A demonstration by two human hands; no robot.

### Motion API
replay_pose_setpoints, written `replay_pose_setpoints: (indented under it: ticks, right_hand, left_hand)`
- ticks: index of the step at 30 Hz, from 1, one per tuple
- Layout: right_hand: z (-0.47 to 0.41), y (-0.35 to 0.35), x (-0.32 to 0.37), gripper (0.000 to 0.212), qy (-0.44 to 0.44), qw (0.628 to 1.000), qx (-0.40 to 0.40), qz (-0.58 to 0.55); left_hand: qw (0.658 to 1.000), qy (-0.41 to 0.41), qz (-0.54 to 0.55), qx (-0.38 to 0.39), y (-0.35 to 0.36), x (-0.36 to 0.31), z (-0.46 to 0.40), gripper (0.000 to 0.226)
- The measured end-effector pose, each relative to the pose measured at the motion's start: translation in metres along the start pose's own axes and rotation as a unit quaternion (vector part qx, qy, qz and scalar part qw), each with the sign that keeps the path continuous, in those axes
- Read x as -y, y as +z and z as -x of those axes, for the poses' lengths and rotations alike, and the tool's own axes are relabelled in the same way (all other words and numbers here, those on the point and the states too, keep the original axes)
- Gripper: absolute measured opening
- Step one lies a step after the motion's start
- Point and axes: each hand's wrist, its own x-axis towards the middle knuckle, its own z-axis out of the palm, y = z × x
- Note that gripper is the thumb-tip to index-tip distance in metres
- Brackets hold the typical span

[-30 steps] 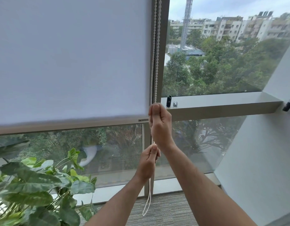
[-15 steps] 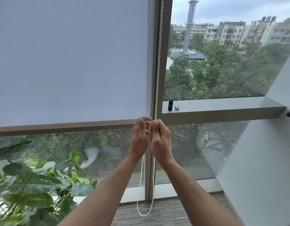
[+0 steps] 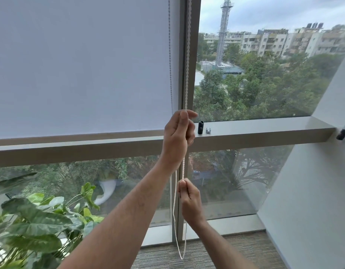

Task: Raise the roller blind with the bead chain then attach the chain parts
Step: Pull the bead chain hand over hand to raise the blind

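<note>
A pale grey roller blind (image 3: 80, 65) covers the upper left window pane; its bottom bar sits just above the horizontal window frame. A white bead chain (image 3: 187, 55) hangs along the vertical mullion and loops down near the carpet. My left hand (image 3: 177, 136) grips the chain high up, level with the window ledge. My right hand (image 3: 189, 200) pinches the same chain lower down, below the left hand. A small black cylinder (image 3: 200, 127) and a small silver clip (image 3: 208, 130) stand on the ledge just right of my left hand.
A large leafy plant (image 3: 37, 230) fills the lower left corner. The window ledge (image 3: 264, 129) runs right to a slanted white wall (image 3: 313, 191), where a black fitting (image 3: 343, 132) is mounted. Grey carpet (image 3: 235, 255) lies below.
My hands were side by side on the chain; now the left has risen and the right has dropped, pulling the chain. The blind's bottom bar sits slightly higher.
</note>
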Motion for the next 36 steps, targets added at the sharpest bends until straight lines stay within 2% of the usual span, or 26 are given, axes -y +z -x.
replay_pose_setpoints:
  ticks: [4, 10, 13, 16, 21, 28, 32, 36]
  right_hand:
    - [0.012, -0.002, -0.018, 0.038, 0.043, 0.999, 0.023, 0.000]
    - [0.006, -0.003, -0.018, 0.034, 0.096, 0.987, 0.096, -0.081]
    - [-0.006, -0.013, -0.015, 0.045, 0.116, 0.986, 0.116, -0.038]
    - [-0.028, -0.025, -0.001, 0.054, 0.152, 0.982, 0.098, -0.049]
    - [-0.072, -0.032, 0.056, 0.065, 0.079, 0.989, 0.061, -0.113]
    - [-0.116, -0.023, 0.156, 0.042, -0.029, 0.974, 0.089, -0.207]
    - [-0.130, -0.016, 0.199, 0.037, -0.046, 0.968, 0.084, -0.232]
    - [-0.130, -0.011, 0.205, 0.041, -0.054, 0.974, 0.028, -0.217]
  left_hand:
    - [0.999, -0.039, 0.009, -0.030, -0.001, 0.013, 0.013, 0.034]
    - [0.998, -0.034, -0.010, -0.048, -0.006, 0.013, 0.015, 0.035]
    - [0.998, -0.031, -0.023, -0.052, -0.008, 0.016, 0.019, 0.035]
    - [0.998, -0.042, -0.030, -0.047, -0.010, 0.027, 0.031, 0.034]
    - [0.995, -0.084, -0.031, -0.051, -0.017, 0.050, 0.053, 0.034]
    - [0.990, -0.117, -0.041, -0.068, -0.021, 0.060, 0.065, 0.035]
    - [0.988, -0.132, -0.052, -0.062, -0.023, 0.063, 0.072, 0.036]
    - [0.986, -0.134, -0.074, -0.060, -0.026, 0.066, 0.080, 0.033]
